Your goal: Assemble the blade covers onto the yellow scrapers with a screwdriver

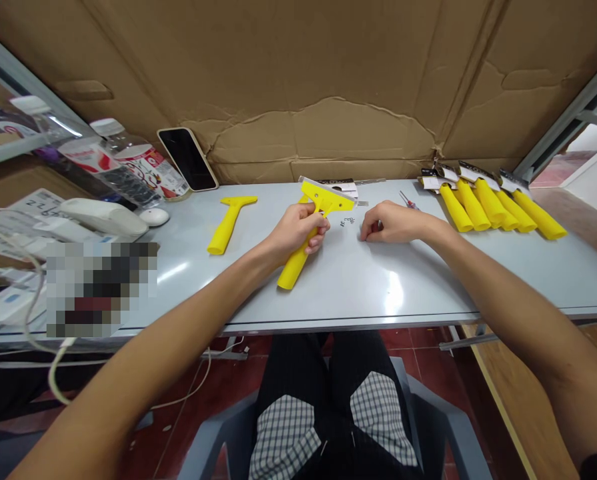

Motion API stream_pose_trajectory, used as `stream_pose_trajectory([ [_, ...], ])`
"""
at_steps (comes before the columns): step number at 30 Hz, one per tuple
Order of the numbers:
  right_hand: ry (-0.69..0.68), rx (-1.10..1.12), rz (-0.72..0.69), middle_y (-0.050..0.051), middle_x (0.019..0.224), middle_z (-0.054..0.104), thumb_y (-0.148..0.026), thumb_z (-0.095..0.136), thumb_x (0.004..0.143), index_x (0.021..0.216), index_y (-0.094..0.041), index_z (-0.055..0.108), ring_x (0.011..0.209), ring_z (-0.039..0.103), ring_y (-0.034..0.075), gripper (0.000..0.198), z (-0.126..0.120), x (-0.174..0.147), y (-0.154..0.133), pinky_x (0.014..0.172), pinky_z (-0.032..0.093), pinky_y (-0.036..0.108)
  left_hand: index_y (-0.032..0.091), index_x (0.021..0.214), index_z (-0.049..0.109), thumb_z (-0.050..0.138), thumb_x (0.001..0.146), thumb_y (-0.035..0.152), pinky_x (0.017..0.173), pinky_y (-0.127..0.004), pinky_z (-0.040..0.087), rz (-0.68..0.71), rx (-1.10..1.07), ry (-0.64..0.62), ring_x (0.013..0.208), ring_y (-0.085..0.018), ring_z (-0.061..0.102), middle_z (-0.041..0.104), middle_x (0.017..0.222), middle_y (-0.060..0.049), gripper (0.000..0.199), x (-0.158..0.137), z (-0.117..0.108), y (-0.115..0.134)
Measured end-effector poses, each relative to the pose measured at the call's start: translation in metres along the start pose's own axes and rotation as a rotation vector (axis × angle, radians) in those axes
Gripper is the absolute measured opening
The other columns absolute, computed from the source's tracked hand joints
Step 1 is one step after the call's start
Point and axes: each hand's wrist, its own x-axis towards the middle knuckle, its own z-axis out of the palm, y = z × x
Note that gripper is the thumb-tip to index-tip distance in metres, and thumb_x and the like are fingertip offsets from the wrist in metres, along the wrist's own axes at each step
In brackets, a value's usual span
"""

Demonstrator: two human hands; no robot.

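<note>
My left hand (299, 231) is wrapped around the neck of a yellow scraper (293, 269), its wide head tilted up and away from me. A metal strip runs along the head's far edge. To the right, my right hand (392, 222) rests low at the table with thumb and fingers pinched together; whatever they hold, if anything, is hidden. Several small screws (347, 221) lie between the two hands. Just behind my right hand is a thin screwdriver (408, 201), partly covered. Another yellow scraper handle (225, 228) lies to the left, touched by neither hand.
Several yellow scrapers (491, 203) with dark-and-white head covers lie at the right of the grey table (348, 300). A phone (188, 159) leans against the cardboard (328, 80) behind. Bottles (145, 163), a white mouse (155, 217) and cables crowd the left.
</note>
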Motion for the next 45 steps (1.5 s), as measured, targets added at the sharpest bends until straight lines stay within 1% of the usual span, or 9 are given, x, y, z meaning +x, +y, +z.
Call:
stream_pose_trajectory([
  [2, 0.014, -0.022, 0.001, 0.001, 0.085, 0.086, -0.003, 0.078, 0.082, 0.084, -0.028, 0.092, 0.077, 0.075, 0.021, 0.028, 0.001, 0.002, 0.003, 0.077, 0.056, 0.035, 0.020, 0.074, 0.055, 0.073, 0.073, 0.013, 0.035, -0.019, 0.034, -0.001, 0.001, 0.003, 0.041, -0.004, 0.044, 0.059, 0.064, 0.003, 0.019, 0.000, 0.000, 0.000],
  [4, 0.083, -0.032, -0.017, 0.002, 0.086, 0.086, -0.007, 0.077, 0.084, 0.086, -0.027, 0.091, 0.077, 0.073, 0.020, 0.025, 0.002, 0.002, 0.002, 0.078, 0.055, 0.035, 0.019, 0.072, 0.056, 0.073, 0.073, 0.013, 0.034, -0.019, 0.034, 0.006, 0.002, 0.002, 0.041, -0.004, 0.045, 0.059, 0.065, 0.003, 0.018, 0.000, 0.000, -0.001],
  [10, 0.432, 0.169, -0.101, 0.006, 0.094, 0.084, -0.025, 0.078, 0.092, 0.092, -0.024, 0.087, 0.085, 0.072, 0.021, 0.010, 0.003, 0.001, -0.016, 0.075, 0.052, 0.036, 0.019, 0.070, 0.056, 0.074, 0.073, 0.014, 0.034, -0.019, 0.035, 0.020, 0.006, -0.018, 0.041, -0.004, 0.046, 0.060, 0.065, 0.003, 0.018, 0.000, -0.001, -0.003],
  [14, 0.514, 0.283, -0.103, 0.007, 0.094, 0.080, -0.035, 0.085, 0.092, 0.091, -0.022, 0.081, 0.086, 0.070, 0.022, 0.014, 0.008, 0.001, -0.026, 0.072, 0.051, 0.036, 0.019, 0.070, 0.056, 0.073, 0.073, 0.015, 0.034, -0.019, 0.035, 0.020, 0.010, -0.032, 0.042, -0.004, 0.045, 0.058, 0.064, 0.003, 0.018, 0.001, 0.000, -0.005],
  [18, 0.572, 0.216, -0.124, 0.005, 0.094, 0.079, -0.035, 0.085, 0.093, 0.091, -0.023, 0.077, 0.082, 0.066, 0.020, 0.014, 0.012, 0.002, -0.031, 0.074, 0.051, 0.037, 0.020, 0.069, 0.056, 0.073, 0.071, 0.016, 0.034, -0.019, 0.034, 0.032, 0.012, -0.041, 0.041, -0.005, 0.045, 0.056, 0.061, 0.003, 0.017, 0.001, 0.000, -0.007],
  [22, 0.577, 0.119, -0.180, 0.005, 0.097, 0.080, -0.030, 0.081, 0.094, 0.094, -0.025, 0.076, 0.081, 0.066, 0.022, 0.007, 0.016, 0.002, -0.035, 0.081, 0.053, 0.040, 0.020, 0.069, 0.057, 0.072, 0.071, 0.017, 0.034, -0.019, 0.034, 0.042, 0.034, -0.036, 0.041, -0.005, 0.045, 0.056, 0.060, 0.003, 0.016, 0.000, 0.001, -0.006],
  [27, 0.560, 0.040, -0.179, 0.006, 0.102, 0.083, -0.029, 0.075, 0.097, 0.098, -0.027, 0.075, 0.087, 0.067, 0.025, 0.002, 0.020, 0.001, -0.040, 0.085, 0.054, 0.043, 0.021, 0.069, 0.055, 0.072, 0.071, 0.019, 0.034, -0.019, 0.035, 0.065, 0.093, -0.031, 0.040, -0.006, 0.045, 0.055, 0.057, 0.003, 0.017, -0.002, 0.004, -0.005],
  [34, 0.576, 0.030, -0.222, 0.005, 0.097, 0.082, -0.025, 0.074, 0.098, 0.104, -0.027, 0.075, 0.089, 0.069, 0.025, 0.007, 0.022, 0.001, -0.040, 0.087, 0.053, 0.043, 0.021, 0.068, 0.056, 0.072, 0.070, 0.018, 0.034, -0.019, 0.035, 0.076, 0.109, -0.040, 0.040, -0.007, 0.046, 0.055, 0.057, 0.003, 0.016, -0.004, 0.005, -0.005],
  [45, 0.568, 0.080, -0.180, 0.003, 0.094, 0.081, -0.021, 0.073, 0.095, 0.111, -0.026, 0.074, 0.087, 0.072, 0.023, 0.017, 0.021, -0.001, -0.045, 0.084, 0.053, 0.039, 0.022, 0.071, 0.055, 0.073, 0.077, 0.017, 0.035, -0.020, 0.037, 0.086, 0.147, -0.061, 0.040, -0.008, 0.047, 0.056, 0.057, 0.003, 0.020, -0.004, 0.004, -0.006],
])
